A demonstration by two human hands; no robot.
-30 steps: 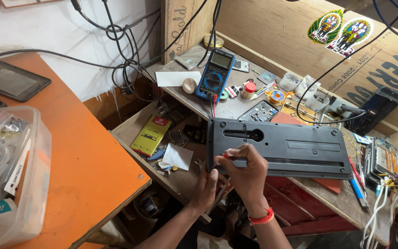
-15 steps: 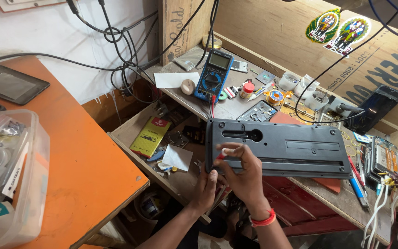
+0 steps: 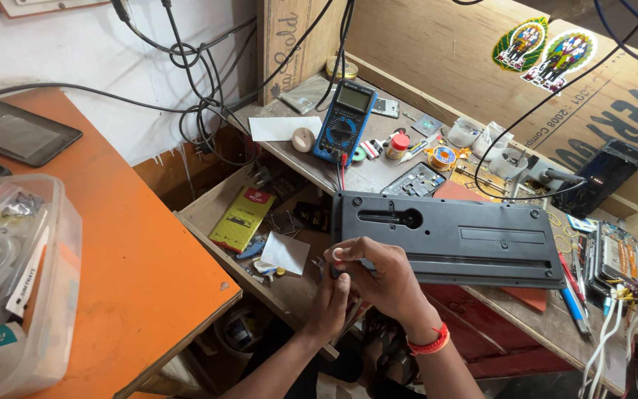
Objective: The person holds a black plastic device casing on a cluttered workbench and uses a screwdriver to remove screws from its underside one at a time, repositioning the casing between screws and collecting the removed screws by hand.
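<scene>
My right hand (image 3: 378, 277) curled, fingers pinched at the near left corner of the black panel (image 3: 452, 236), my left hand (image 3: 330, 299) gripping beneath that corner, multimeter (image 3: 345, 122) behind the panel.

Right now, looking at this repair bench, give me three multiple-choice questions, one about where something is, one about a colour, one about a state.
1. Where does the blue multimeter lie?
A. on the shelf behind the long black casing
B. on the orange table
C. inside the clear plastic box

2. What colour is the band on the right wrist?
A. green
B. red-orange
C. white

3. How are the hands placed?
A. both at the casing's near left corner
B. both resting on the orange table
C. one lifting the multimeter

Answers: 1 A, it lies past the casing, beside a small red-capped bottle. 2 B, the band shows red-orange. 3 A, the left hand and right hand meet at that corner.
</scene>
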